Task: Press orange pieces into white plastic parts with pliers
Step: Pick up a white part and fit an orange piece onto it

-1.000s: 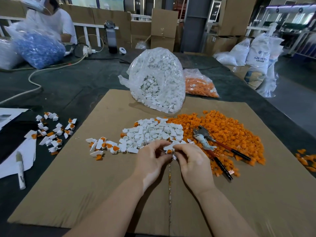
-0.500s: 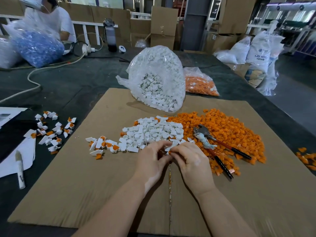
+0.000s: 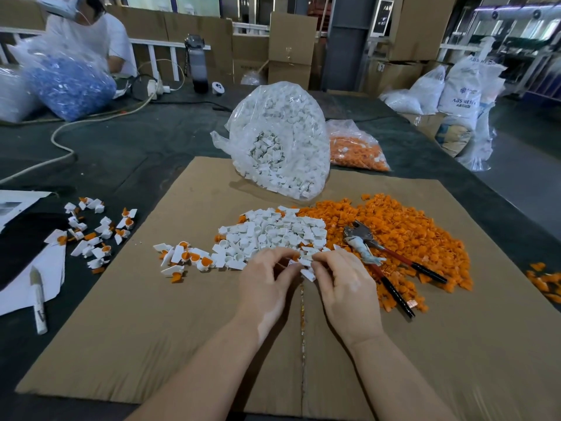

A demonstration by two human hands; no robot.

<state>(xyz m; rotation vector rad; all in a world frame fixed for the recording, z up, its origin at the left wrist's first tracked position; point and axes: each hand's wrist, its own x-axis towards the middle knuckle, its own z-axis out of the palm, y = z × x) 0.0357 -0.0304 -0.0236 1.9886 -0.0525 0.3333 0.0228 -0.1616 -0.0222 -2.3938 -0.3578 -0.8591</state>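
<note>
A heap of white plastic parts (image 3: 273,235) lies on the cardboard sheet (image 3: 151,329), with a bigger heap of orange pieces (image 3: 403,232) to its right. The pliers (image 3: 379,256), with red and black handles, lie on the orange heap, untouched. My left hand (image 3: 267,287) and my right hand (image 3: 346,287) meet at the near edge of the white heap. Between their curled fingertips they pinch small white parts (image 3: 305,264). Assembled white-and-orange parts (image 3: 188,258) lie left of the heap.
A clear bag of white parts (image 3: 282,138) and a bag of orange pieces (image 3: 355,147) stand behind the heaps. More assembled parts (image 3: 97,232) sit on the dark table at left, near paper and a marker (image 3: 39,302). A person sits far left behind a blue-filled bag (image 3: 66,86).
Both hands stay together at the heap's near edge, their fingers working small white parts; the view shifted slightly. The pliers have not moved.
</note>
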